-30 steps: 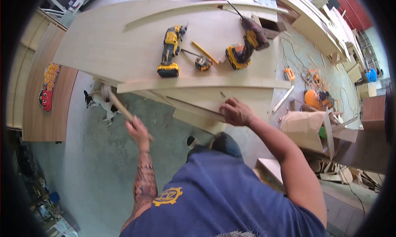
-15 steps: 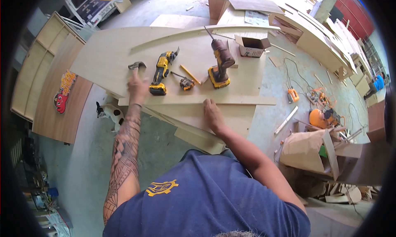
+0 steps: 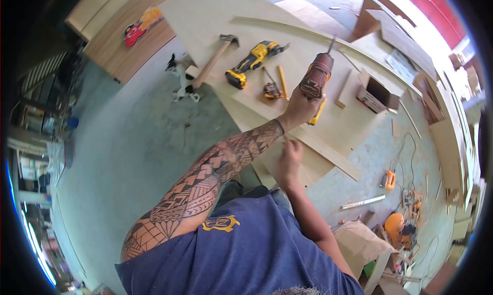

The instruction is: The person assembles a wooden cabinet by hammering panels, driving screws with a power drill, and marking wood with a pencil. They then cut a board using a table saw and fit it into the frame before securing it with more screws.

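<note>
My left hand is closed around the grip of a cordless drill, whose bit points up and away from me. Below it, my right hand hovers or rests near the thin wood strip; its fingers are curled and slightly blurred, and what they hold, if anything, is hidden. A hammer lies at the panel's left edge. Beside it are a yellow and black oscillating multi-tool, a small tool with a black and yellow body and a yellow pencil.
These things lie on a large plywood panel. An open cardboard box and a short wood block stand at its right. A black and white animal is on the floor at left. Cords and an orange tool lie at right.
My left hand has left the hammer and taken hold of the drill. My right hand has drawn back from the strip toward me. The view has turned, shifting everything.
</note>
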{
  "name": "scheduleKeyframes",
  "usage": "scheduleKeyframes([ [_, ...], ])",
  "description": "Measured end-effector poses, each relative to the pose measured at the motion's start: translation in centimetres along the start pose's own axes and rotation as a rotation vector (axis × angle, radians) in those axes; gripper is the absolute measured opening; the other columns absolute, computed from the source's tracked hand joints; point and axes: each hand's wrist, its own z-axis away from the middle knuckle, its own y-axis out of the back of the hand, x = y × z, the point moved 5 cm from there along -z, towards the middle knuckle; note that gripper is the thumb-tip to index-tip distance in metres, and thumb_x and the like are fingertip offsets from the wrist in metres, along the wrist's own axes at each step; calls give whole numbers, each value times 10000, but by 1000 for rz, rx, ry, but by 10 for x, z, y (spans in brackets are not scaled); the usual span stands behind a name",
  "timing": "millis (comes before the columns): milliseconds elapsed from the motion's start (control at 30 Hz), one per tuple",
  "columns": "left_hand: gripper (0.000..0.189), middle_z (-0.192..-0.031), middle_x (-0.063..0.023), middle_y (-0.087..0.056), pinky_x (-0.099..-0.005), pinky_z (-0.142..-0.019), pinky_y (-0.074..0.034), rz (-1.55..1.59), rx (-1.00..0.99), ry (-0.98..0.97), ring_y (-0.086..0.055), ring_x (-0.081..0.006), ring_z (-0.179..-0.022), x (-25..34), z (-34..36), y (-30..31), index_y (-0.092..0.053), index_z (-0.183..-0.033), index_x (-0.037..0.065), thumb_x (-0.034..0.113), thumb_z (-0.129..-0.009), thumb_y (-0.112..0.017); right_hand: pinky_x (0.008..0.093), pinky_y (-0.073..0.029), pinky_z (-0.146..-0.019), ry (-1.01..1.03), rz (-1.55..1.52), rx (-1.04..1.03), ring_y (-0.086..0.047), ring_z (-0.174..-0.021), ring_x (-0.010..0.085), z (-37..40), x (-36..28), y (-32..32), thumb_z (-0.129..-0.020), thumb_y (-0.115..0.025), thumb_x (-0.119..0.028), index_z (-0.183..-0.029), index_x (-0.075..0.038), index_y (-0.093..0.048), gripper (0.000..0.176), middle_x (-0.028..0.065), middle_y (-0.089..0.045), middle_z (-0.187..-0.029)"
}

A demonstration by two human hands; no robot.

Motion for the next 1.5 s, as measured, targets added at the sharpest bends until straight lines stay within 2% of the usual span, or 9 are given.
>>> scheduleKeyframes([
  [100,180,-913,-41,-652,-316,-731,-520,76,-31,30,-639,-141,-777,89,29,57,-621,-974,28,188,-956,-703,312,-503,-864,-250,-295,172,-626,-933,200,4,34,31,-953,-550,58,-1212,2,-673,292,82,-648,-970],
  [133,241,-877,0,-624,-269,-715,-492,36,-71,85,-599,-83,-773,89,45,81,-638,-1114,21,215,-981,-690,295,-507,-858,-437,-409,117,-637,-932,160,5,47,38,-1029,-556,-29,-1210,-21,-668,213,83,-691,-1056],
  [233,337,-833,47,-600,-219,-714,-468,101,-174,294,-560,-27,-765,93,105,158,-649,-1275,19,269,-1050,-628,293,-520,-824,-745,-1031,160,-645,-952,153,-9,54,35,-1059,-569,-94,-1191,-41,-644,161,79,-699,-1132],
  [300,350,-828,52,-608,-224,-737,-475,-27,-209,182,-567,-30,-771,66,161,209,-648,-1305,19,263,-1055,-622,310,-549,-865,-765,-1108,72,-670,-988,177,-28,23,26,-1064,-587,-125,-1215,-39,-614,176,103,-699,-1172],
  [400,292,-905,31,-669,-247,-755,-515,-82,-83,418,-621,-55,-807,49,234,277,-678,-1249,36,223,-1024,-665,379,-602,-958,-810,-1493,-178,-700,-1068,275,-43,-45,-34,-1058,-597,-123,-1207,-28,-617,178,155,-688,-1165],
  [667,222,-984,5,-722,-257,-696,-539,201,178,494,-636,-55,-750,8,351,439,-706,-1149,25,117,-950,-741,331,-662,-869,-1015,-1474,-210,-734,-1001,250,19,-157,-220,-1055,-605,-136,-1114,9,-636,160,131,-712,-1030],
  [900,215,-963,9,-722,-248,-684,-537,280,180,540,-620,-44,-736,-23,387,526,-714,-1130,46,130,-937,-758,353,-663,-863,-1039,-1293,-188,-737,-979,300,52,-202,-281,-1049,-606,-99,-1141,-1,-567,140,155,-684,-1057],
  [1267,217,-753,29,-649,-247,-712,-546,618,295,700,-618,-59,-663,-69,414,525,-708,-1110,13,176,-967,-714,343,-648,-880,-1041,-1037,-228,-721,-980,292,62,-182,-325,-1047,-582,-40,-1218,6,-532,184,176,-672,-1085],
  [1500,294,-998,-47,-688,-263,-624,-552,752,429,800,-597,-66,-700,-104,422,500,-645,-1220,3,186,-993,-678,345,-635,-891,-1062,-916,-282,-712,-996,290,63,-149,-343,-1044,-597,-62,-1279,8,-493,266,177,-659,-1131],
])
